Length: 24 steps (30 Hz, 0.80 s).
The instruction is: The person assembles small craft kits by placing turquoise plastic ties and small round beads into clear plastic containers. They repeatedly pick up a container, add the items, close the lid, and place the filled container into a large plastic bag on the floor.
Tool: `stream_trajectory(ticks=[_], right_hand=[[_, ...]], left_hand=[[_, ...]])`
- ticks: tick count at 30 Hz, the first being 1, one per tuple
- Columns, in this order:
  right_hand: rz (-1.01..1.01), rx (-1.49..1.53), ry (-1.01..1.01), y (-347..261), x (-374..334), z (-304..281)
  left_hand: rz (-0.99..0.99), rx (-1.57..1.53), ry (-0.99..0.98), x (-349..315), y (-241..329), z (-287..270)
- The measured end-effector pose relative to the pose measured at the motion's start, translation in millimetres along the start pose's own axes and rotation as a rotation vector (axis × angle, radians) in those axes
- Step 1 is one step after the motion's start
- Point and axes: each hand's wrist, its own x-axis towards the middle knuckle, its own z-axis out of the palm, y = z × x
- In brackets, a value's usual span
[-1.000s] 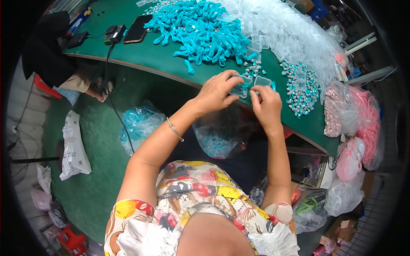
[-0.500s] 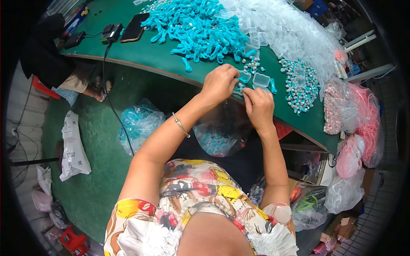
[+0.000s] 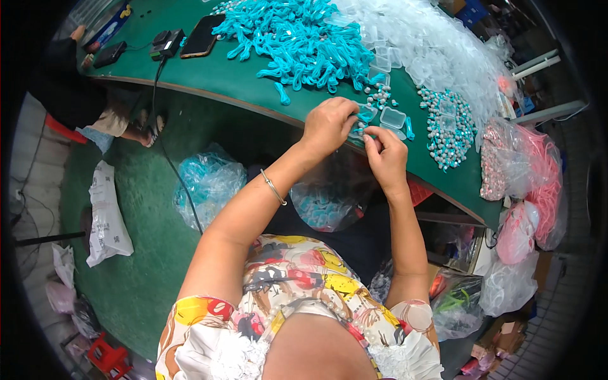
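Note:
At the table's near edge my left hand (image 3: 328, 125) is closed on a small clear plastic case, its fingertips beside a teal cord (image 3: 365, 115) lying in the case. Close by on the right, the thumb and forefinger of my right hand (image 3: 387, 155) are pinched together at the case's edge; what they hold is too small to make out. A clear lidded case (image 3: 392, 117) lies just beyond my right fingers, with a short bundle of teal cord (image 3: 410, 128) beside it. Several loose grey-and-teal pieces (image 3: 380, 95) are scattered past my fingertips.
Teal cord bundles (image 3: 304, 47) are heaped on the green table (image 3: 234, 85), beside a large pile of clear cases (image 3: 424, 44). Grey-and-teal pieces (image 3: 446, 136) form a mound at right. A phone (image 3: 201, 37) lies at left; a person (image 3: 69, 95) stands beyond.
My right fingertips have drawn slightly together at the case. My left hand has hardly moved. The person at left now has a hand at the table's far left corner.

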Motion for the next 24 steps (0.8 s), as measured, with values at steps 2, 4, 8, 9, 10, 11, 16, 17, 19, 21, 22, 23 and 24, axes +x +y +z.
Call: stream_trajectory(ticks=[2, 4, 8, 9, 10, 11, 16, 17, 19, 21, 22, 23, 24], right_hand=[[0.003, -0.066, 0.026, -1, 0, 0], [-0.041, -0.153, 0.022, -4, 1, 0], [-0.076, -0.302, 0.005, -9, 8, 2], [-0.048, -0.341, -0.017, -13, 10, 1], [-0.020, -0.379, -0.038, -17, 13, 0], [0.009, -0.417, -0.059, -20, 16, 0], [0.060, -0.463, -0.045, -21, 24, 4], [0.063, -0.450, -0.032, -20, 24, 4], [0.144, -0.400, -0.026, -16, 23, 7], [0.202, -0.364, -0.012, -14, 23, 10], [0.220, -0.352, -0.001, -15, 22, 13], [0.238, -0.340, 0.010, -16, 22, 15], [0.242, -0.345, 0.000, -18, 22, 15]], left_hand=[[0.008, 0.002, 0.008, -1, -1, 1], [-0.003, 0.008, -0.002, -1, -1, 2], [0.008, 0.021, 0.014, -2, 0, 0], [0.011, 0.020, 0.018, -2, 1, 1], [0.015, 0.018, 0.021, -2, 1, 1], [0.016, 0.019, 0.018, -2, -1, 2], [0.018, 0.017, 0.011, -1, -5, 2], [0.017, 0.018, 0.008, -1, -5, 2], [0.011, 0.022, 0.007, -2, -4, 3], [0.010, 0.033, 0.012, -1, -4, 3], [0.009, 0.039, 0.014, -2, -4, 3], [0.007, 0.039, 0.013, -2, -4, 4], [0.004, 0.042, 0.014, -3, -4, 4]])
